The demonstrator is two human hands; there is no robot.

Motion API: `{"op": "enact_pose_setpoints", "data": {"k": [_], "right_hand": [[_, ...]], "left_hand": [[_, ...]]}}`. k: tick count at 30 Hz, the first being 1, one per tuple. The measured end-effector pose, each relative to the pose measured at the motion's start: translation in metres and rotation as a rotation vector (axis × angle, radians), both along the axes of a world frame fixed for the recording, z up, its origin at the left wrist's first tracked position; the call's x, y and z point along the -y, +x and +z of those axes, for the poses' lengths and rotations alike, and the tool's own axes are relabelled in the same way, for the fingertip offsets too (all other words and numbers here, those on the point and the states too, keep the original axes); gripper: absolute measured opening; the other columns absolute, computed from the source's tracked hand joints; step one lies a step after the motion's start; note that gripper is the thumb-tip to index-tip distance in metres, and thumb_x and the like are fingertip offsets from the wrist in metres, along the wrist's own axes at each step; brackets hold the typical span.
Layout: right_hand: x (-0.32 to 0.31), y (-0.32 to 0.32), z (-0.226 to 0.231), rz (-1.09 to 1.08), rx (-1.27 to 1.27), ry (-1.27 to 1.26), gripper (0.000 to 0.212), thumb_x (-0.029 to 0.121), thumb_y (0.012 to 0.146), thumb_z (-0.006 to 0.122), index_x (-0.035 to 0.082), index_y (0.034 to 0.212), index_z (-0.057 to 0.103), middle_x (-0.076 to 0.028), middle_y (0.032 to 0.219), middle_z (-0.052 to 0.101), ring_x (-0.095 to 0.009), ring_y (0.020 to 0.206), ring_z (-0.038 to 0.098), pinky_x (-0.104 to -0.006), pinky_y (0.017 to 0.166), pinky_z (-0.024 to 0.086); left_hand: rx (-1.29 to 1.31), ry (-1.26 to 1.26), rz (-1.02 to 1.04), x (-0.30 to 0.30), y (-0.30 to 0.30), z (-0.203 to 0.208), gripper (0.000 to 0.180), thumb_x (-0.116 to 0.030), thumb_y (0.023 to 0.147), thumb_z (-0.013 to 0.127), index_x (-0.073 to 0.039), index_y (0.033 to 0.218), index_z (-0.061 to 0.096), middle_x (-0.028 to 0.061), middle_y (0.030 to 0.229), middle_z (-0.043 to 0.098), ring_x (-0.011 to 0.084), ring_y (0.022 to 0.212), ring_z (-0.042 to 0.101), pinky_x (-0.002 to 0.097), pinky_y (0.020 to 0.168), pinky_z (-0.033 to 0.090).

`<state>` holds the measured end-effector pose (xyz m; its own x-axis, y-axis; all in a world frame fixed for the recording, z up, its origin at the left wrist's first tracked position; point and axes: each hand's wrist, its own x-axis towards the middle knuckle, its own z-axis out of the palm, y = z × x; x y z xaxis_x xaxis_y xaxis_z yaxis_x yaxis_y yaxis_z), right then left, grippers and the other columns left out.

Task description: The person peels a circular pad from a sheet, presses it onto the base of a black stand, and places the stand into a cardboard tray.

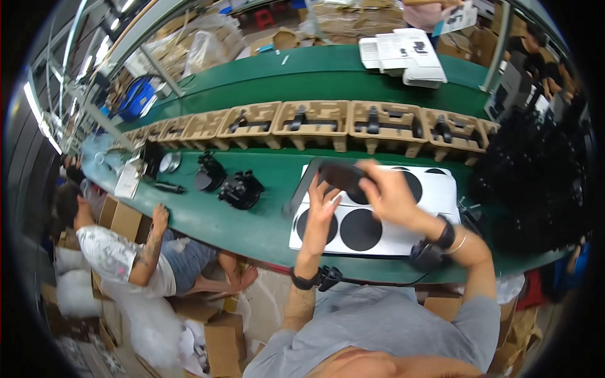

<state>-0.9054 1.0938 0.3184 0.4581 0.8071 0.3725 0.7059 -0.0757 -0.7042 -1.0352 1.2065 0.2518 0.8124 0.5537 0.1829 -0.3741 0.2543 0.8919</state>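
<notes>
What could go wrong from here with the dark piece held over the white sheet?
The dark piece, held in the right grip, could slip and perhaps land on the white sheet below. That sheet lies close to the near edge of the green bench, so a bump might push it over.

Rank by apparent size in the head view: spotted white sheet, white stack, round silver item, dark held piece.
1. Spotted white sheet
2. White stack
3. Dark held piece, partly covered
4. Round silver item

Matt black discs (pixel 361 230), smooth green tabletop (pixel 275 228), cardboard-like trays (pixel 311 133)
</notes>
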Motion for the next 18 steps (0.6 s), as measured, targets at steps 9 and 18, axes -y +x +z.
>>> {"op": "enact_pose_setpoints", "data": {"k": [9,18], "right_hand": [[-0.157,0.170,-0.001,-0.440,0.162,-0.095,0.034,0.015,0.076,0.061,-0.007,0.102,0.064,-0.027,0.096,0.065,-0.042,0.094,0.062,-0.0413,0.084,0.050],[-0.161,0.175,-0.047,-0.413,0.233,-0.307,0.014,0.001,0.070,0.060,-0.012,0.077,0.063,-0.034,0.087,0.061,-0.047,0.087,0.061,-0.0472,0.075,0.052]], "left_hand": [[-0.369,0.656,1.075,-0.250,-0.119,-0.012,0.043,0.010,0.078,0.048,-0.001,0.119,0.053,0.0133,0.112,0.060,0.0221,0.100,0.060,0.0316,0.090,0.046],[-0.896,1.042,-0.139,-0.316,-0.099,-0.080,0.098,-0.004,0.053,0.081,-0.011,0.141,0.037,0.0134,0.151,0.027,0.0325,0.141,0.021,0.0389,0.111,0.030]]}}
